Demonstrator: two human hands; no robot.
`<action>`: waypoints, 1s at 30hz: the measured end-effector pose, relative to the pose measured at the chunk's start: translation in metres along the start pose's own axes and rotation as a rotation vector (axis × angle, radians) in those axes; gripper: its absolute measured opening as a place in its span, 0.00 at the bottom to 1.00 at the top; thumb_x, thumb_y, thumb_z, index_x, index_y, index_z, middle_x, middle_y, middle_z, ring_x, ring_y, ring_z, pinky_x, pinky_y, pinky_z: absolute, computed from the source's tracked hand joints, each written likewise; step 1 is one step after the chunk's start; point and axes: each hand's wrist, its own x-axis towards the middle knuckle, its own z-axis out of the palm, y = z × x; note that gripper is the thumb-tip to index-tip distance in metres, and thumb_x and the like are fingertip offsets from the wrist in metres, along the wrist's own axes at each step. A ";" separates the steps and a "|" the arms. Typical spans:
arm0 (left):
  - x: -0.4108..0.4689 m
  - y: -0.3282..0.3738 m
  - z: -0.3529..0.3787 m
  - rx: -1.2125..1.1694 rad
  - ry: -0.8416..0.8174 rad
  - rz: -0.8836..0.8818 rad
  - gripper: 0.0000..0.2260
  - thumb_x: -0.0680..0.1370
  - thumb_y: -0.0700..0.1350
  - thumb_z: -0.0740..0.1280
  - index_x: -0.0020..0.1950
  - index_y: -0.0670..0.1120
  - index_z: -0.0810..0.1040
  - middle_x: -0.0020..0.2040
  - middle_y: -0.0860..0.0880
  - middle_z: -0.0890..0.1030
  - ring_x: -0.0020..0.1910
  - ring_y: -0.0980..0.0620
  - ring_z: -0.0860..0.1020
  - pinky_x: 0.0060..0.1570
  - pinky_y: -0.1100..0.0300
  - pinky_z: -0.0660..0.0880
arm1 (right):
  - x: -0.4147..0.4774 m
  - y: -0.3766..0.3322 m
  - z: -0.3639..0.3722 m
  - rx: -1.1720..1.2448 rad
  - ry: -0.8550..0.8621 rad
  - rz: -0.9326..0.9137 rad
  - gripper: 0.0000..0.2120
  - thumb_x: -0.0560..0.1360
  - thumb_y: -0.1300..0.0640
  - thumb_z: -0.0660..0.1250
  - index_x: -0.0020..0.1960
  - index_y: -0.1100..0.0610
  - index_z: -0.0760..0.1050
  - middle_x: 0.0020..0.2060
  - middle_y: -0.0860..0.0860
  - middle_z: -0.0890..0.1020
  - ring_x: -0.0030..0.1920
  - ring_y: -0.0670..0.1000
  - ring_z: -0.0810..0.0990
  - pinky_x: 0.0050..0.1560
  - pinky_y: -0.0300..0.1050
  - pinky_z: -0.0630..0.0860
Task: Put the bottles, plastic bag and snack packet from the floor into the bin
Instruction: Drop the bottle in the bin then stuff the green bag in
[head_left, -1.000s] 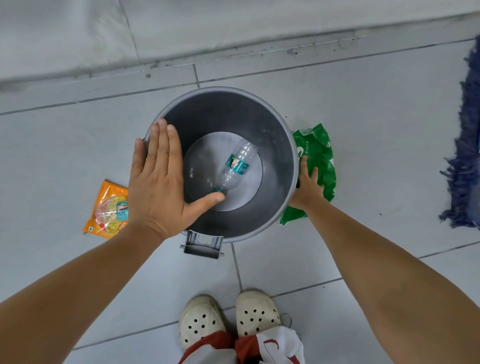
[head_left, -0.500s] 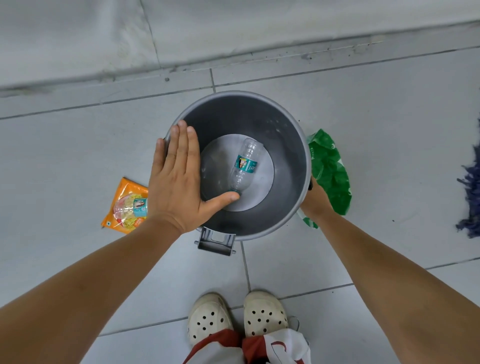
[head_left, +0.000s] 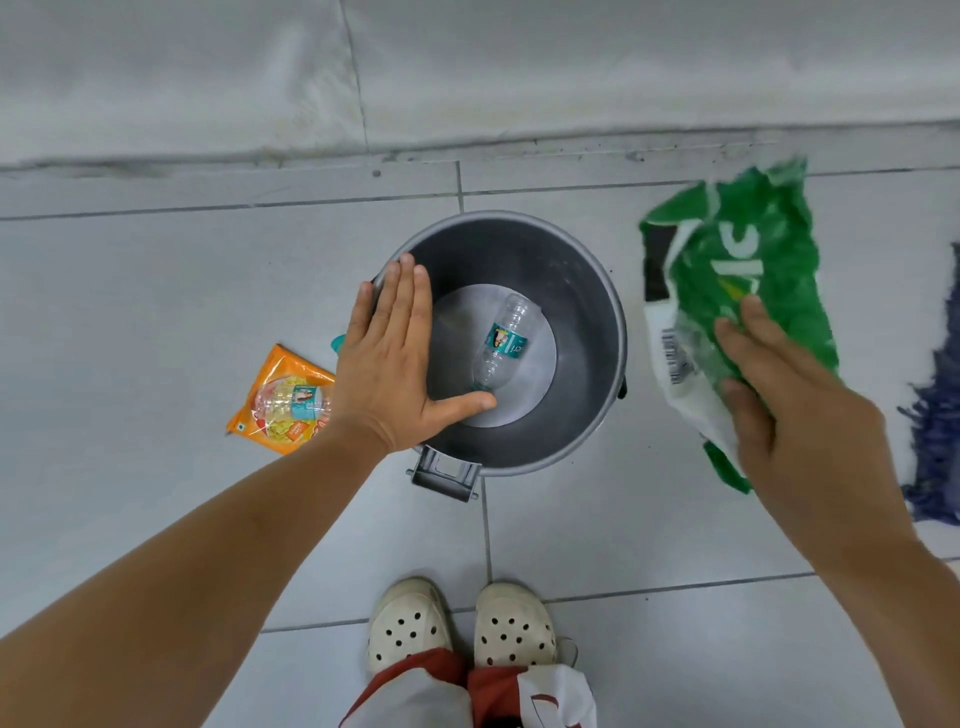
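we note the right hand (head_left: 789, 395) pinching the green plastic bag (head_left: 748, 291) up beside the grey bin (head_left: 587, 415), left hand (head_left: 389, 364) flat and spread on its rim, one bottle (head_left: 501, 345) inside, snack packet (head_left: 283, 400) on the floor: the limp, billowing bag could catch the rim and spill outside.

The left hand (head_left: 395, 364) is flat and open, fingers straight and close together, thumb sticking out to the side. The right hand (head_left: 779, 384) is curled, with its fingers squeezing closed. Both bare arms reach forward and down.
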 end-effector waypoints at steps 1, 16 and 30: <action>0.000 0.000 0.000 -0.009 0.003 0.002 0.54 0.67 0.79 0.41 0.78 0.38 0.44 0.79 0.39 0.47 0.79 0.43 0.45 0.77 0.47 0.43 | 0.003 -0.012 -0.003 -0.001 0.001 -0.055 0.19 0.75 0.70 0.65 0.66 0.64 0.74 0.70 0.57 0.71 0.63 0.53 0.75 0.58 0.39 0.71; -0.004 -0.001 0.007 -0.148 0.148 0.005 0.58 0.66 0.79 0.46 0.76 0.31 0.46 0.78 0.33 0.49 0.78 0.38 0.47 0.77 0.45 0.45 | 0.048 -0.075 0.125 -0.229 -0.572 -0.289 0.27 0.76 0.71 0.59 0.74 0.61 0.62 0.78 0.56 0.52 0.57 0.59 0.78 0.52 0.49 0.75; -0.003 0.001 0.012 -0.050 0.129 -0.008 0.57 0.66 0.79 0.42 0.76 0.33 0.46 0.78 0.34 0.48 0.78 0.40 0.47 0.77 0.47 0.42 | 0.042 -0.025 0.117 -0.332 -0.096 -0.156 0.34 0.79 0.36 0.51 0.78 0.54 0.54 0.77 0.61 0.55 0.77 0.61 0.52 0.74 0.64 0.50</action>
